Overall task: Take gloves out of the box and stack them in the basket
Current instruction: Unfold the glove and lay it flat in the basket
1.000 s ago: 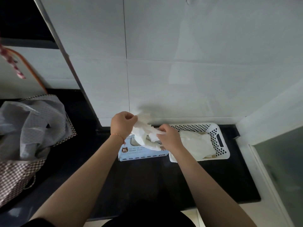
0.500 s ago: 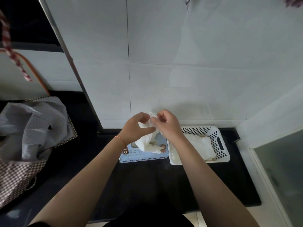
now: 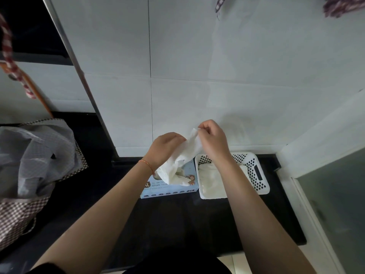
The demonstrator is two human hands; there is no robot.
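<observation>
Black counter [image 3: 177, 220] spreads below both hands. White perforated basket [image 3: 254, 173] sits under the right wrist, pale gloves [image 3: 211, 180] already lying in it — just left of it, touching, the light-blue box [image 3: 169, 189]. One white glove [image 3: 183, 157] hangs above the box, pinched by left hand [image 3: 165, 148] and right hand [image 3: 212, 139], close together.
</observation>
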